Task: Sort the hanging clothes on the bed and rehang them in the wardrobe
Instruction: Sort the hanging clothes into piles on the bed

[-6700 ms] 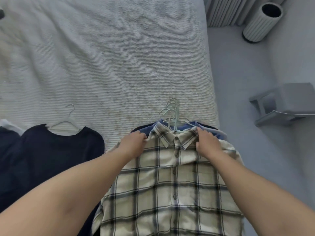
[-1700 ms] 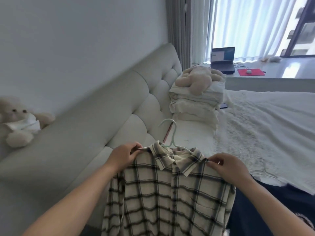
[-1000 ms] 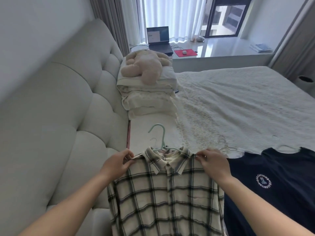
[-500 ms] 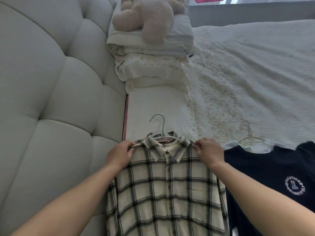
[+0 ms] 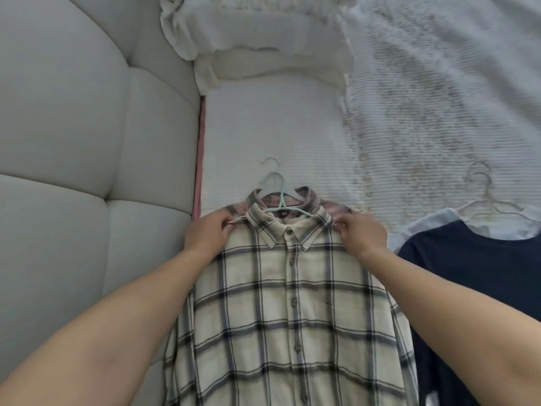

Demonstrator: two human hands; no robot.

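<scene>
Cream button-up shirt with dark plaid lines [image 5: 288,317] lies flat at the bed's headboard-side edge. Left hand [image 5: 205,240] pinches its left shoulder, right hand [image 5: 361,235] pinches the right shoulder. Pale green plastic hanger [image 5: 279,197] sits in the collar. Navy T-shirt on clear hanger [image 5: 474,276] lies just beside, right. Folded white bedding stack [image 5: 263,42] at the far end.

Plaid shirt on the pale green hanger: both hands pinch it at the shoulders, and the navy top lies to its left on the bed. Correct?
Not quite. In the head view the navy top lies to the right of the plaid shirt, not the left. The rest holds: the left hand and right hand pinch its shoulders, and it is on the pale green hanger.
</scene>
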